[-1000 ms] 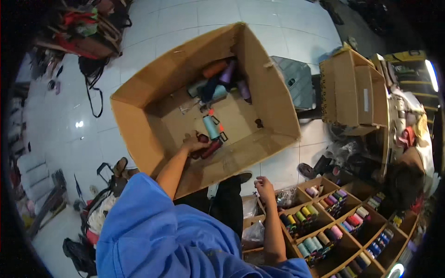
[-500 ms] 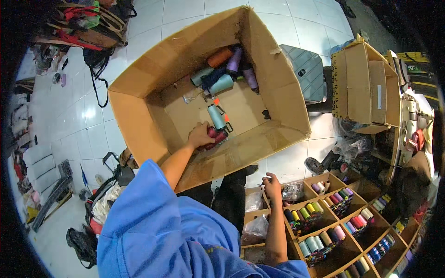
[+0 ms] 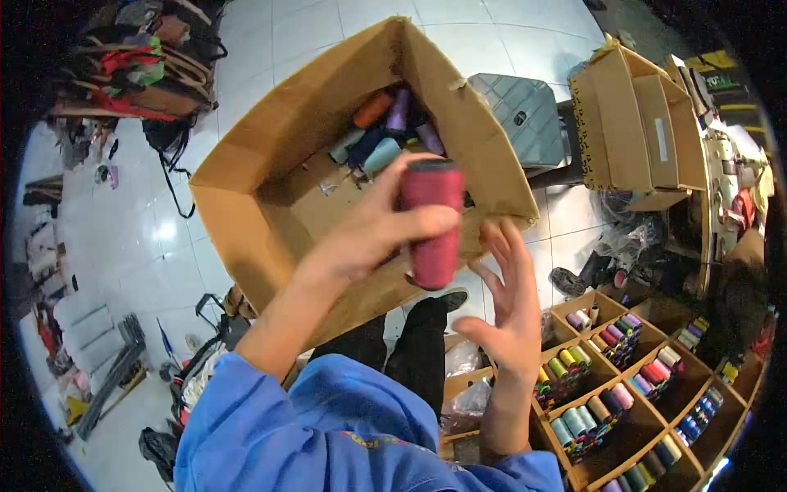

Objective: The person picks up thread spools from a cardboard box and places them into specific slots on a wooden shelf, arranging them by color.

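My left hand (image 3: pixel 370 231) is raised in front of me and grips a dark red thread spool (image 3: pixel 432 221), held upright. My right hand (image 3: pixel 506 302) is lifted just to the right of the spool with its fingers spread and nothing in it. Behind both hands stands a large open cardboard box (image 3: pixel 246 246) on the white tiled floor. In its far corner lie several thread spools (image 3: pixel 385 135) in orange, purple and teal.
A wooden rack of compartments (image 3: pixel 631 385) filled with coloured spools stands at the lower right. More cardboard boxes (image 3: pixel 635 115) sit at the upper right beside a grey stool (image 3: pixel 520 115). Bags and clutter (image 3: pixel 139 57) pile up at the upper left.
My left hand has come up out of the box with the dark red spool. My right hand rose from the rack toward the spool and spread open.
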`<act>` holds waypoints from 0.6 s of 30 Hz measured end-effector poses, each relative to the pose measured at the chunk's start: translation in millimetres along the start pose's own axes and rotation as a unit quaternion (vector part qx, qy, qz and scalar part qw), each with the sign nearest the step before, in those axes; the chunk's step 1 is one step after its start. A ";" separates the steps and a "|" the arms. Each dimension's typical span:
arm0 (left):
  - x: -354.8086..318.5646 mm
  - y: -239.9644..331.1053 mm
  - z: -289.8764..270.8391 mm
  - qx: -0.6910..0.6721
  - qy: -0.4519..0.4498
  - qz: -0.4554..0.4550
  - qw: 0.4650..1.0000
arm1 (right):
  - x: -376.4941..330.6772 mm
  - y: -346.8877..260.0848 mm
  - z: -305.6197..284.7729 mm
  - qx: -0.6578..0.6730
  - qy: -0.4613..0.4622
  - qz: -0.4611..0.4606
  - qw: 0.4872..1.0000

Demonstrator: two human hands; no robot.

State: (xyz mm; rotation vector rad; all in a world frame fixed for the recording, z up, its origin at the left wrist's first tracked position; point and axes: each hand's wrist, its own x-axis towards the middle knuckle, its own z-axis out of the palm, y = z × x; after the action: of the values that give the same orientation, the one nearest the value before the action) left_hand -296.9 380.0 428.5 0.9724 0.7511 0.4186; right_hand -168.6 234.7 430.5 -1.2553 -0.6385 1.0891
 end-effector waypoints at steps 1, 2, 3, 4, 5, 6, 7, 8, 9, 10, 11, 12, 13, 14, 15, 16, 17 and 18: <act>-8.4 15.2 20.0 -0.036 0.005 -0.046 0.998 | 12.6 -5.6 7.7 -0.095 -0.031 -0.020 0.995; -12.7 19.1 29.1 0.035 -0.005 -0.011 0.999 | 19.7 -6.2 12.7 -0.190 -0.066 -0.036 0.979; -10.7 13.4 32.1 0.075 -0.032 0.047 0.996 | 22.6 -4.9 11.2 -0.120 -0.070 0.052 0.989; -8.0 8.7 35.1 0.111 -0.064 0.102 0.987 | 22.7 -4.8 6.3 -0.051 -0.068 0.142 0.986; -4.1 9.1 32.7 0.064 -0.054 0.031 0.996 | 24.7 -17.3 7.0 -0.023 -0.022 0.144 0.989; 2.7 13.6 28.4 0.017 -0.044 -0.043 0.998 | 23.5 -11.5 -3.1 -0.040 0.018 0.133 0.990; 12.8 16.5 22.6 0.058 -0.025 -0.066 0.996 | 17.6 -1.3 -20.5 -0.015 0.036 0.141 0.989; 31.8 2.3 4.6 0.146 -0.014 -0.042 0.988 | 13.0 4.8 -36.4 0.011 0.048 0.142 0.989; 49.4 -27.0 -22.0 0.234 0.005 -0.018 0.972 | 8.7 8.5 -46.3 0.066 0.056 0.131 0.988; 60.9 -56.6 -49.1 0.432 -0.004 -0.019 0.902 | 5.6 10.0 -51.5 0.123 0.059 0.119 0.983; 68.2 -87.5 -69.7 0.609 -0.020 -0.020 0.792 | 5.1 2.9 -52.8 0.153 0.062 0.121 0.979; 63.9 -113.3 -74.4 0.666 -0.084 -0.001 0.742 | 0.6 3.9 -64.0 0.160 0.083 0.121 0.976; 57.0 -160.6 -94.5 0.808 -0.114 0.059 0.575 | -1.4 6.0 -70.2 0.151 0.077 0.122 0.978; 53.8 -195.5 -113.3 0.806 -0.120 0.057 0.576 | -9.4 8.6 -78.0 0.140 0.081 0.127 0.979; 55.8 -223.8 -131.6 0.845 -0.125 0.137 0.501 | -15.5 10.9 -85.8 0.131 0.088 0.120 0.980; 60.0 -249.1 -149.9 0.875 -0.124 0.212 0.418 | -16.8 11.7 -86.0 0.132 0.089 0.121 0.980; 70.0 -271.0 -164.2 0.878 -0.104 0.231 0.407 | -18.9 10.6 -83.9 0.142 0.106 0.131 0.975; 78.6 -273.4 -168.0 0.875 -0.108 0.233 0.410 | -21.6 12.9 -84.1 0.150 0.128 0.140 0.970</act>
State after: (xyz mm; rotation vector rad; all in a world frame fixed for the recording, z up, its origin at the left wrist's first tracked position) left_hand -368.5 387.1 106.1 3.2582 0.4051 -0.2976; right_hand -107.5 178.7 401.3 -1.2155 -0.0937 1.1784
